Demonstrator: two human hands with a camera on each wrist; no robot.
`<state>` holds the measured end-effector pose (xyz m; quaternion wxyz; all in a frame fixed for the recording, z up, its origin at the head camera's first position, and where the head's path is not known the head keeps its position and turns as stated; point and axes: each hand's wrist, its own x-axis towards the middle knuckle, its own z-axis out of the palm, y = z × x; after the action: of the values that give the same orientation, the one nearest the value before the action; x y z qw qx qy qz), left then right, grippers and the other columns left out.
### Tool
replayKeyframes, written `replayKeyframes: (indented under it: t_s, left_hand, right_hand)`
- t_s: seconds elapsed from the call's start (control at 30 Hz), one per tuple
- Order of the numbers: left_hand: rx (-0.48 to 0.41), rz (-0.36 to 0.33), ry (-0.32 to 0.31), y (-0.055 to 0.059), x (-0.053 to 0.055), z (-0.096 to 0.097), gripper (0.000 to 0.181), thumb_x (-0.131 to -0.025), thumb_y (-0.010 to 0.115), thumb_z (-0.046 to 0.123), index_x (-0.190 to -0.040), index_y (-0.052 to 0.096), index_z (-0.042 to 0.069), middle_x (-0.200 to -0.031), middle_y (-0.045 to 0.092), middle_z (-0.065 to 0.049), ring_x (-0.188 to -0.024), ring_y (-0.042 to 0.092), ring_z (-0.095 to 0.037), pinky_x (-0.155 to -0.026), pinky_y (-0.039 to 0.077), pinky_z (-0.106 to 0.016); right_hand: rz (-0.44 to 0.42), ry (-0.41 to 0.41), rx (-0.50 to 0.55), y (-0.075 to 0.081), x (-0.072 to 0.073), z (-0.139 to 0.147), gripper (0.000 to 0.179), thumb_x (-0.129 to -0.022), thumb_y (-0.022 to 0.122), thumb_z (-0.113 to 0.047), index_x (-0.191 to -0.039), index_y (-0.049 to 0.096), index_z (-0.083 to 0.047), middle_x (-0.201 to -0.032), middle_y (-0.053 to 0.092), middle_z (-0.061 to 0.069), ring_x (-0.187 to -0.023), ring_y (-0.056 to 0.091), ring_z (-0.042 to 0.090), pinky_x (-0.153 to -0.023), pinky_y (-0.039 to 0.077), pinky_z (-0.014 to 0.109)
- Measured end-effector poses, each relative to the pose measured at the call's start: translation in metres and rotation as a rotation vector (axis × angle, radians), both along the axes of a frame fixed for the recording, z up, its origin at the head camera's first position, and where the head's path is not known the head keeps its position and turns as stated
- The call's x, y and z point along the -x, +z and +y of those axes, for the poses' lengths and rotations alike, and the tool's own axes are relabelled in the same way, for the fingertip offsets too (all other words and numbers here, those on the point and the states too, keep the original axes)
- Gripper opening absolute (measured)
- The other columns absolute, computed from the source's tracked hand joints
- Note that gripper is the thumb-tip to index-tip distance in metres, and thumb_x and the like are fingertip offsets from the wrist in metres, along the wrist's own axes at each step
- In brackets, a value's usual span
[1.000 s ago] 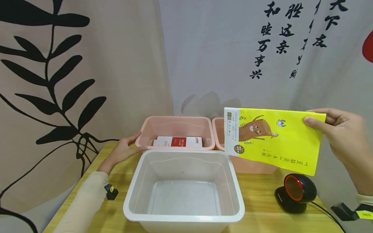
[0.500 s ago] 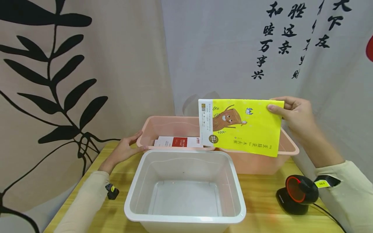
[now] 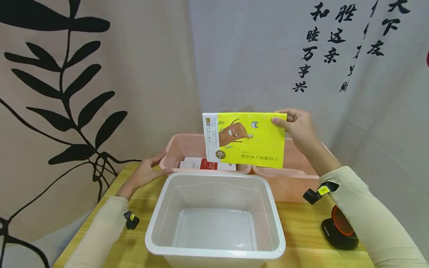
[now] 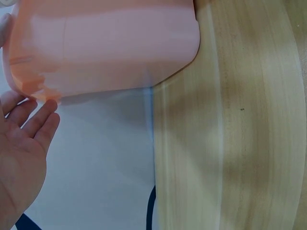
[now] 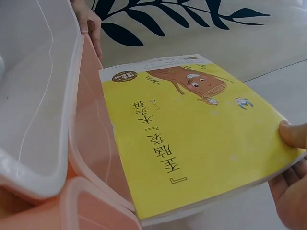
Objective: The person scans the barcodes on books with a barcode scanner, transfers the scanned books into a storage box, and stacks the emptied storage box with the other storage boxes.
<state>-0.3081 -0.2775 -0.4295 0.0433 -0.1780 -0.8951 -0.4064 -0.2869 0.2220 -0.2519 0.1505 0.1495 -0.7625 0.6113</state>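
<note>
My right hand (image 3: pixel 298 128) pinches a yellow book (image 3: pixel 249 139) by its right end, thumb on the cover and fingers behind. A tree-stump drawing is on the cover, whose title is upside down in the head view. The book (image 5: pixel 187 134) hangs above the two pink bins, in front of part of each. My left hand (image 3: pixel 144 176) rests at the left pink bin (image 3: pixel 184 139), its fairly straight fingers (image 4: pixel 43 117) touching the outside near the rim. A white and red box (image 3: pixel 191 163) lies inside that bin, partly behind the book.
A white bin (image 3: pixel 214 253) stands in front of the pink ones. The right pink bin (image 3: pixel 288 186) is beside the left one. A black scanner-like device (image 3: pixel 338 232) with a red ring stands at the right, partly behind the right sleeve. Behind hangs a printed curtain (image 3: pixel 248 63).
My right hand has carried the book leftwards, from the right side to above the pink bins. The left hand has stayed at its bin. The head view has shifted slightly.
</note>
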Motion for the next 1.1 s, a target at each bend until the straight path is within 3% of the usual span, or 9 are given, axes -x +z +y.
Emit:
replayKeyframes:
  t_s: [0.53,0.8,1.1]
  left_hand:
    - [0.007,0.007,0.009,-0.002,-0.001,0.001,0.092,-0.091,0.075,0.051,-0.161,0.031,0.011,-0.168,0.026,-0.010,-0.148,0.034,-0.045,-0.112,0.036,-0.067]
    - [0.006,0.002,0.017,-0.002,0.000,0.003,0.093,-0.090,0.075,0.052,-0.161,0.031,0.009,-0.167,0.026,-0.010,-0.148,0.035,-0.045,-0.113,0.035,-0.067]
    - [0.009,-0.006,0.021,-0.001,0.000,0.003,0.094,-0.091,0.075,0.051,-0.160,0.030,0.006,-0.167,0.025,-0.011,-0.148,0.035,-0.045,-0.114,0.036,-0.063]
  right_hand:
    - [-0.034,0.071,0.068,-0.030,0.043,-0.050,0.022,-0.095,0.072,-0.005,-0.115,0.068,0.005,-0.103,0.076,0.011,-0.085,0.074,0.018,-0.080,0.060,0.022]
    - [-0.122,0.049,0.112,-0.041,0.056,-0.074,0.022,-0.094,0.075,-0.007,-0.113,0.070,0.000,-0.106,0.076,0.015,-0.087,0.075,0.020,-0.076,0.059,0.023]
    - [-0.175,0.004,0.017,-0.068,0.062,-0.092,0.024,-0.094,0.075,-0.009,-0.116,0.071,0.000,-0.111,0.075,0.019,-0.084,0.072,0.015,-0.067,0.052,0.018]
